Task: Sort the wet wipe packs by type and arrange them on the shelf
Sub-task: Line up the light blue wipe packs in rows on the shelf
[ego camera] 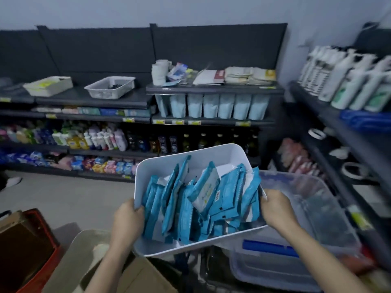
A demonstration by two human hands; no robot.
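A white plastic bin [220, 154] hangs in the air in front of me, tilted towards me. It is full of several blue and white wet wipe packs [203, 199], jumbled and mostly on edge. My left hand [129, 216] grips the bin's left rim, thumb inside against the packs. My right hand [277, 208] grips the right rim. The dark shelf [213, 89] stands ahead; on its second level is a row of pale blue pouches [211, 105].
White trays [110, 86] sit on the left top shelf. Bottles [347, 79] line the right-hand shelf. A clear storage box [313, 210] sits below right of the bin. Cardboard boxes [135, 275] and a red crate [42, 261] lie at my lower left.
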